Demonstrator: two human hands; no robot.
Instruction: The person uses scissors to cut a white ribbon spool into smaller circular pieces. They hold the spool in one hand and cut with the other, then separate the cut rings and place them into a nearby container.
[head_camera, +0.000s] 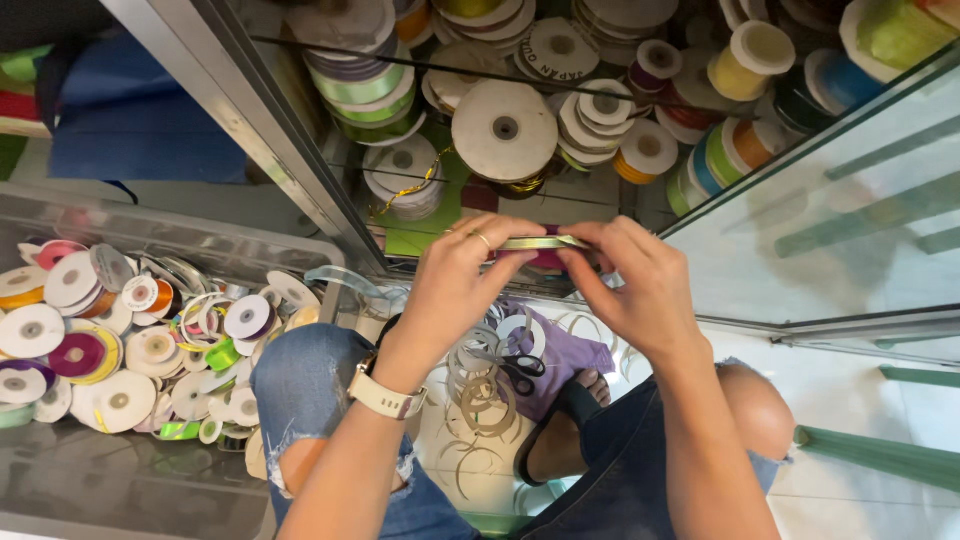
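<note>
Far left of the fingers: clear plastic bin (200, 240) on the floor, filled with ribbon spools (110, 340), mostly white-faced discs plus magenta, orange, green and purple rolls; too many and too overlapped to count.

Left hand (455, 285), one ring on a finger, one white wristwatch (388, 392) on the wrist. Fingers (490, 245) curled and pinched shut on the left end of a flat gold ribbon spool (545, 243), held edge-on.

Directly below the fingers, on the floor between two knees in torn blue jeans: one pair of black-handled scissors (515, 365) lying on loose gold ribbon coils (485, 400), beside one purple cloth (565, 355).

Right hand (640, 295): fingers (590, 255) bent and closed on the right end of the same spool; spool thus gripped between both hands, level with the cabinet's lower edge.

Above and beyond the fingers: glass-fronted cabinet (850, 230), shelves stacked with more spools (505, 128), white, green, yellow, blue, orange; count not determinable. One large white-faced spool just above the held one.
</note>
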